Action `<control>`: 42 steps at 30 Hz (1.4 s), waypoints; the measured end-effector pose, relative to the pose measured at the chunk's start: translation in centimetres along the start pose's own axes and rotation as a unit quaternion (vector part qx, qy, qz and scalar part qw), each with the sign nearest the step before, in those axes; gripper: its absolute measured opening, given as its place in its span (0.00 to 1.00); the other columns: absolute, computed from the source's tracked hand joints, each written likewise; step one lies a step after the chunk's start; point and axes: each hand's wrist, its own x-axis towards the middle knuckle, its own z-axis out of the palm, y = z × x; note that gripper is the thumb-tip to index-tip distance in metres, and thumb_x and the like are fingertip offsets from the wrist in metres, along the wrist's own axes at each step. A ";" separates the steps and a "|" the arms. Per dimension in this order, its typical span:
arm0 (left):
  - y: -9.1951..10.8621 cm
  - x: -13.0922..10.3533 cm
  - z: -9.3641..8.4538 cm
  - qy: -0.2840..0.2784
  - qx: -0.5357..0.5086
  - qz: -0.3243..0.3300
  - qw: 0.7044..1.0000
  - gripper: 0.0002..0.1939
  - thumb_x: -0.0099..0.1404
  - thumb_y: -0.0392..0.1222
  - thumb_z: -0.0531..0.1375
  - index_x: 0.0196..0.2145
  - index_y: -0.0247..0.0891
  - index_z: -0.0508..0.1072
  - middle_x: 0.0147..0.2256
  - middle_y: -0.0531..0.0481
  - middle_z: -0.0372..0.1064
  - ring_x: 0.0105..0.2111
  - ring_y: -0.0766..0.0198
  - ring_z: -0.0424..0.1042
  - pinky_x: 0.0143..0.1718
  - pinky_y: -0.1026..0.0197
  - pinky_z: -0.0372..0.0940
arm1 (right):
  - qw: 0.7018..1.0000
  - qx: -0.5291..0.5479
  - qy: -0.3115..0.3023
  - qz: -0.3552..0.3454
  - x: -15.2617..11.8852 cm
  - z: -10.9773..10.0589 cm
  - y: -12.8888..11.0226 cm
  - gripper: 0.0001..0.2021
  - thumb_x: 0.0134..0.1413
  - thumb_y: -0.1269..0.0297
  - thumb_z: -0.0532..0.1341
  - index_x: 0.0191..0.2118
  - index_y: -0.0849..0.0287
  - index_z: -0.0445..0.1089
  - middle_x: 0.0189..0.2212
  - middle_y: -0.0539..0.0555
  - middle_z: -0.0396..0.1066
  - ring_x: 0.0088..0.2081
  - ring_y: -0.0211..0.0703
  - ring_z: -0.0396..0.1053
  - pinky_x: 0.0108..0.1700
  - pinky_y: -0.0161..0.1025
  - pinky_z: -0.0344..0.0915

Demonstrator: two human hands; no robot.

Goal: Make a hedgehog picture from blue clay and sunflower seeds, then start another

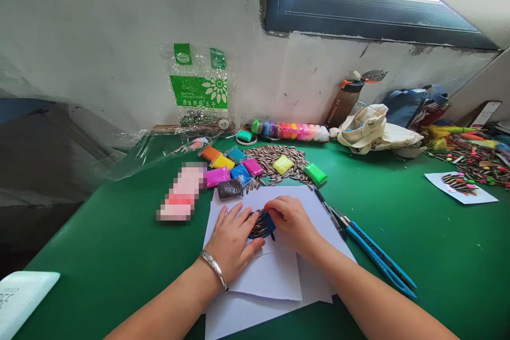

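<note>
White paper sheets (274, 281) lie stacked on the green table. On the top sheet is a blue clay shape (270, 226) partly covered with striped sunflower seeds (260, 227). My left hand (235, 239) lies flat on the paper with its fingers spread, the fingertips at the left edge of the seeds. At the shape's upper right, my right hand (292, 223) has thumb and index finger pinched together; whatever is between them is too small to make out. One dark seed sits just below the blue edge.
Behind the paper are a seed pile (274, 158) and colored clay packets (217, 176). A pen (324, 199) and blue tweezers (378, 257) lie to the right. Farther off stand a seed bag (199, 93), a bottle (346, 101) and a cloth bag (372, 130).
</note>
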 end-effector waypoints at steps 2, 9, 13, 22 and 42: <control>0.0 0.0 0.0 -0.002 0.001 0.000 1.000 0.23 0.64 0.48 0.54 0.55 0.40 0.63 0.54 0.44 0.63 0.57 0.46 0.55 0.56 0.35 0.48 | 1.000 -0.019 -0.007 -0.019 -0.1 -0.2 0.1 0.10 0.54 0.74 0.56 0.36 0.55 0.72 0.32 0.51 0.73 0.37 0.41 0.66 0.41 0.38 0.55; 0.1 0.0 -0.1 -0.028 0.012 -0.007 1.000 0.24 0.65 0.49 0.53 0.56 0.38 0.62 0.56 0.44 0.61 0.58 0.46 0.53 0.57 0.36 0.46 | 0.991 -0.087 -0.053 -0.091 -0.3 -1.7 0.5 0.08 0.57 0.71 0.56 0.36 0.55 0.72 0.29 0.52 0.72 0.35 0.41 0.63 0.40 0.40 0.53; 0.1 0.0 -0.1 -0.020 0.009 -0.004 1.000 0.24 0.64 0.48 0.54 0.56 0.39 0.62 0.55 0.44 0.62 0.58 0.46 0.54 0.57 0.36 0.47 | 0.991 -0.079 -0.042 -0.095 -0.3 -1.5 0.4 0.08 0.59 0.70 0.55 0.37 0.56 0.72 0.30 0.52 0.72 0.35 0.41 0.62 0.40 0.39 0.53; 0.1 0.1 -0.1 -0.014 0.011 -0.001 1.000 0.24 0.64 0.48 0.54 0.56 0.40 0.63 0.55 0.44 0.62 0.58 0.46 0.54 0.56 0.35 0.47 | 0.992 -0.092 -0.044 -0.078 -0.2 -0.7 0.2 0.07 0.57 0.70 0.56 0.37 0.56 0.72 0.31 0.52 0.69 0.36 0.42 0.60 0.40 0.39 0.53; 0.2 0.2 -0.2 -0.023 0.016 0.001 1.000 0.23 0.64 0.48 0.54 0.55 0.38 0.64 0.55 0.45 0.62 0.57 0.45 0.54 0.56 0.34 0.48 | 0.992 -0.120 -0.046 -0.012 0.0 -1.5 0.7 0.05 0.54 0.68 0.59 0.30 0.55 0.73 0.27 0.50 0.71 0.35 0.41 0.61 0.37 0.37 0.49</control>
